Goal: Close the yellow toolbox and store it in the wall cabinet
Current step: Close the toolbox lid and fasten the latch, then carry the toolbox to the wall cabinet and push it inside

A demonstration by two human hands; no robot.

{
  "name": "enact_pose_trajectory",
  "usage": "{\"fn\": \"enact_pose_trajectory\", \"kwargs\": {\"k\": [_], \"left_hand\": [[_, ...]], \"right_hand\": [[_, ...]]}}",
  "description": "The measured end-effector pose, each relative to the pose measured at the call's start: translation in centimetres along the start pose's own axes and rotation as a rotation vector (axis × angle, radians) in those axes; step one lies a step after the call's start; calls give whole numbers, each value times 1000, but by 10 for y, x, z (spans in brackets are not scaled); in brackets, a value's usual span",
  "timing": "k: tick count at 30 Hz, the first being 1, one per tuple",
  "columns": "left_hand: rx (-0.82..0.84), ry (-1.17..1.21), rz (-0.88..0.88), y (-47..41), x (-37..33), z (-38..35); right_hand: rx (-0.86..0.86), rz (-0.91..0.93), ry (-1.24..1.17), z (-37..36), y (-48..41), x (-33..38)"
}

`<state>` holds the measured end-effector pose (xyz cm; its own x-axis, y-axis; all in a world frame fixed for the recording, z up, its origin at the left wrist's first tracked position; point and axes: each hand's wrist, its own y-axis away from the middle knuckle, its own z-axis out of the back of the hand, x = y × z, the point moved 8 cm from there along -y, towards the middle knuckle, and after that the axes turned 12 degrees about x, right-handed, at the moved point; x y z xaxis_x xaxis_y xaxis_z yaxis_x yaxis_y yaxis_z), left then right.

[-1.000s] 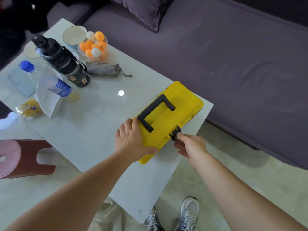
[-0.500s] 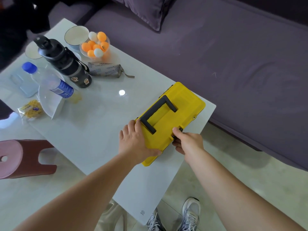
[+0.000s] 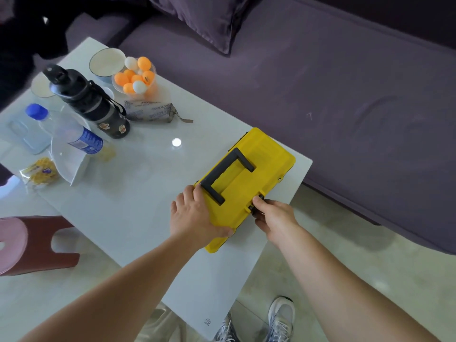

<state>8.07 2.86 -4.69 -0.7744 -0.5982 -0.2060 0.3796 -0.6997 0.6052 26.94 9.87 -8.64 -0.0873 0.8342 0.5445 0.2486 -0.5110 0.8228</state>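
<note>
Two shoes [image 3: 256, 322] down at the bottom, two bare arms reaching out over the white bench [image 3: 138, 193]. One toolbox [image 3: 246, 186] here, yellow, lid down, lying flat at the bench's near right corner with its one black handle [image 3: 225, 175] folded against the lid.

Left hand [image 3: 195, 215] lies flat on the near left end of the lid, fingers [image 3: 188, 193] together and extended, tips just touching the near end of the handle, thumb along the lid's near edge. Right hand [image 3: 275, 218] is at the front side of the box, fingers [image 3: 260, 201] curled and pinching the one black latch [image 3: 254, 207] there; the latch is mostly covered, so whether it is snapped home I cannot tell.

Left of the left fingers, off the bench, one pink stool [image 3: 29, 243]. Beyond the fingertips, well apart across bare bench: one snack packet [image 3: 39, 170], one white plate [image 3: 69, 164], one clear bottle [image 3: 71, 134] with a blue cap, one black flask [image 3: 88, 99], one grey pouch [image 3: 150, 112]. Farther still, one bowl of balls [image 3: 135, 79], orange and white, roughly nine showing, and one empty white bowl [image 3: 107, 62] beside it. Past everything, the purple sofa [image 3: 345, 95] with one cushion [image 3: 202, 18].
</note>
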Motion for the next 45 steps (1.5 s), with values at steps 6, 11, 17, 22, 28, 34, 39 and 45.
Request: {"fn": "enact_pose_trajectory", "kwargs": {"k": [6,11,17,22,28,34,39,45], "left_hand": [[25,50,-12,-2,3,-2],[31,55,-8,-2,1,-2],[50,54,1,-1,2,0],[25,249,78,-15,-7,27],[4,405,-101,-29,-61,65],[181,272,-126,-26,-92,61],[232,279,-114,-7,-112,79],[190,184,-201,57,-196,172]], "right_hand": [[0,20,-99,1,-1,-9],[88,55,-212,-5,-4,-16],[71,94,-11,-5,4,-2],[-44,518,846,-23,41,24],[74,552,1541,-49,47,-8],[75,540,1647,-47,46,-10],[98,567,1622,-35,70,7],[2,689,1481,2,156,96]]}}
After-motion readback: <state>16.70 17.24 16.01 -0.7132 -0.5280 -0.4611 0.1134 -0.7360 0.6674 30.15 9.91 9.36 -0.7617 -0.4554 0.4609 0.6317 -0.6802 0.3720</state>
